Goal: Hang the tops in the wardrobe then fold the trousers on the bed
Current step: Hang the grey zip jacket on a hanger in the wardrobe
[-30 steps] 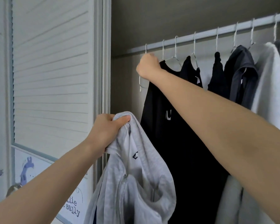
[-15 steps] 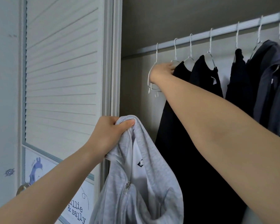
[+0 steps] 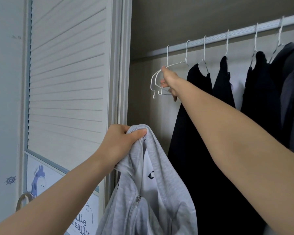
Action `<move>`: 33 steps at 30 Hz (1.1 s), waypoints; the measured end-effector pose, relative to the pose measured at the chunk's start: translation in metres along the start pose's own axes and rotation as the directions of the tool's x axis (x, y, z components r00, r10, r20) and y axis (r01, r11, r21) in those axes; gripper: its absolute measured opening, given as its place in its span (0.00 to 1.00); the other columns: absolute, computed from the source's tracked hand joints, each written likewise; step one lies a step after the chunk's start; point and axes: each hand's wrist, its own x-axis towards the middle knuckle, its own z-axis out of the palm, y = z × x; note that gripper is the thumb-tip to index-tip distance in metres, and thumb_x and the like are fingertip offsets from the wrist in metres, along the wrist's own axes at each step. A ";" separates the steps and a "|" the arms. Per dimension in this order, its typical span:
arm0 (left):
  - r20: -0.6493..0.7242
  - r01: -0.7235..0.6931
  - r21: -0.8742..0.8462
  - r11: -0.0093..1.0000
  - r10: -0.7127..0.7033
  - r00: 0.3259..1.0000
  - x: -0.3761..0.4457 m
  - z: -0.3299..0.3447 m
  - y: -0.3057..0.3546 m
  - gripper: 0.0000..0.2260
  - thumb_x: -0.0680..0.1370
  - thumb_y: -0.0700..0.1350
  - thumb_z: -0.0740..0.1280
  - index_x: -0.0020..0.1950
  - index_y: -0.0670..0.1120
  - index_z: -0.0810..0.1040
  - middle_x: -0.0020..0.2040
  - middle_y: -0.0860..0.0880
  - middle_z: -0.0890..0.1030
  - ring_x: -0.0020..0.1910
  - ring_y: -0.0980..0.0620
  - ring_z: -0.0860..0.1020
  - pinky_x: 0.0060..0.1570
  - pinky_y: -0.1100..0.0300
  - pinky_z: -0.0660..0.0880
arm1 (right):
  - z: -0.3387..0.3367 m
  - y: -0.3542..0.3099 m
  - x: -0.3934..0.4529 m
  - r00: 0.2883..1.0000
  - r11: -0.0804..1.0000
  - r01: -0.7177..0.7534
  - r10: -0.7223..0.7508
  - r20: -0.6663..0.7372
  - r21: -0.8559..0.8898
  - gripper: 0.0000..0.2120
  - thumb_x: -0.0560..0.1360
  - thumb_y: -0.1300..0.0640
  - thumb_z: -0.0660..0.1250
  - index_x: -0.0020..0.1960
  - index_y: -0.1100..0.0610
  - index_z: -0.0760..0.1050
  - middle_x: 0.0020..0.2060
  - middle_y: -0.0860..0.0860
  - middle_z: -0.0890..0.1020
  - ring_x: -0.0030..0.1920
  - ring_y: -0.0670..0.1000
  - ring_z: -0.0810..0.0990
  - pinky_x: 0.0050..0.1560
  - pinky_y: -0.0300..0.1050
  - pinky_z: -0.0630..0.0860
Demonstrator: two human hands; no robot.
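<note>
Grey zip hoodie (image 3: 153,189) hangs bunched from the left hand (image 3: 120,143), whose fingers (image 3: 139,133) are clenched round the fabric at the collar or hood edge, the thumb pressed over the top fold; the rest of the garment drops straight below those fingers, its zip and a small dark label showing just under them. Up and to the right of that grip, the right hand (image 3: 171,80) reaches to two empty white wire hangers (image 3: 155,83) on the wardrobe rail (image 3: 210,39). Its index finger lies along the top wire of the nearer hanger and the other fingers curl under the lower bar, so it seems to be grasping that hanger, though the back of the hand hides most of the hold. Just right of those fingers hang black tops (image 3: 199,92), each on its own hanger, and farther right a dark navy hooded jacket (image 3: 290,85). Left of both hands stands the white louvred door (image 3: 66,73) of the wardrobe
</note>
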 end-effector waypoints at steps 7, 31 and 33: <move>-0.019 0.029 0.015 0.999 -0.029 0.999 0.000 -0.005 -0.004 0.13 0.76 0.52 0.71 0.41 0.42 0.84 0.35 0.47 0.84 0.35 0.54 0.83 0.35 0.64 0.80 | 0.011 -0.015 0.006 0.994 0.987 -0.033 0.016 0.111 0.155 0.21 0.79 0.40 0.56 0.52 0.57 0.75 0.49 0.51 0.81 0.43 0.51 0.75 0.57 0.60 0.66; -0.012 0.130 0.021 0.991 -0.129 0.992 -0.022 -0.009 0.005 0.15 0.76 0.51 0.71 0.43 0.38 0.81 0.34 0.44 0.82 0.24 0.58 0.79 0.27 0.66 0.76 | -0.013 -0.066 -0.099 0.999 0.975 0.035 -0.031 -0.023 0.221 0.12 0.81 0.55 0.48 0.41 0.53 0.65 0.32 0.49 0.71 0.29 0.47 0.66 0.31 0.40 0.66; 0.002 0.161 0.035 0.986 -0.161 0.987 -0.028 -0.010 0.008 0.15 0.76 0.51 0.71 0.42 0.39 0.80 0.36 0.43 0.82 0.26 0.54 0.80 0.28 0.64 0.76 | -0.018 -0.065 -0.124 0.996 0.971 0.085 -0.086 -0.003 0.224 0.12 0.82 0.54 0.49 0.42 0.53 0.64 0.32 0.49 0.69 0.29 0.47 0.65 0.26 0.37 0.65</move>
